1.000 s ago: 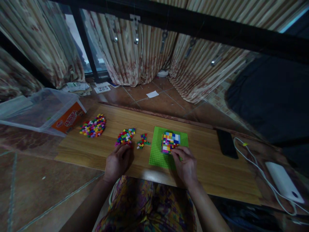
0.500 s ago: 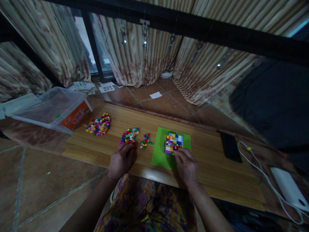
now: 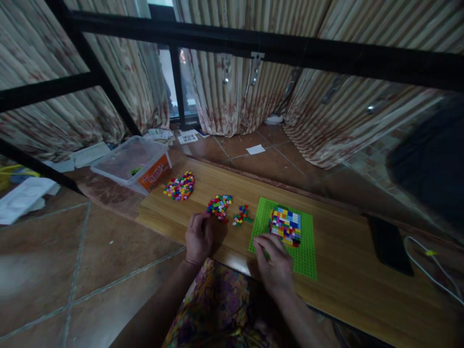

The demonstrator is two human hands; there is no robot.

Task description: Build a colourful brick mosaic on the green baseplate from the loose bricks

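A green baseplate (image 3: 303, 256) lies on a low wooden board (image 3: 340, 275) and carries a block of many-coloured small bricks (image 3: 285, 225). My right hand (image 3: 274, 263) rests on the plate's near left part, fingers curled, just short of the block; whether it holds a brick is hidden. My left hand (image 3: 199, 237) lies flat on the board, its fingertips at the edge of a middle pile of loose bricks (image 3: 219, 206). A smaller pile (image 3: 241, 215) sits between that pile and the plate. A larger pile (image 3: 179, 186) lies farther left.
A clear plastic box with an orange label (image 3: 135, 164) stands on the tiled floor at the board's left end. A dark phone (image 3: 388, 244) and a white cable (image 3: 433, 266) lie on the board to the right. Curtains and a black frame rise behind.
The camera has swung left, so everything sits farther right in view. My right hand has drawn back from the brick block toward the plate's near edge. My left hand stays by the middle pile.
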